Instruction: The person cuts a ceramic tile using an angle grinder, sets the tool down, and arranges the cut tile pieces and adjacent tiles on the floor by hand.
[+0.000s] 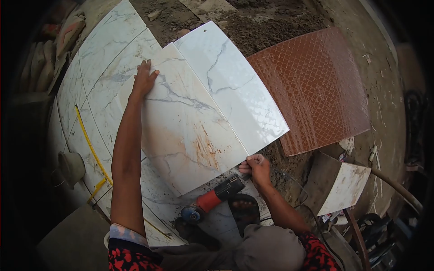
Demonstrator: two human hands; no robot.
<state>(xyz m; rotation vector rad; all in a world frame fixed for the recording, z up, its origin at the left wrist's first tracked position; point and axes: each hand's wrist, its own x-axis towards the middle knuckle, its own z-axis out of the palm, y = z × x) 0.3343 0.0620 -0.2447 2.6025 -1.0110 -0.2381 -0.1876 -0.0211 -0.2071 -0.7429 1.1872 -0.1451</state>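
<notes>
A dusty marble-look tile (pixel 181 135) with brown smears overlaps a glossy white marble-look tile (pixel 226 77), a straight seam showing between them. At the upper left edge of the dusty tile, my left hand (pixel 145 80) lies with its fingers stretched out, holding nothing. My right hand (pixel 257 168) is closed at the near corner where the two tiles meet, its fingers curled on the edge. Exactly how they grip the underside is hidden. Just below that hand, an angle grinder (pixel 212 198) with a red and black body and a blue disc rests on the floor.
A yellow measuring tape (pixel 90 144) stretches over the laid floor tiles (pixel 104 86) beside a grey bucket (pixel 71 169). A brown patterned tile (pixel 316 90) leans over the dirt (pixel 266 22). At right stands a box (pixel 346 189), with cables and a hose nearby.
</notes>
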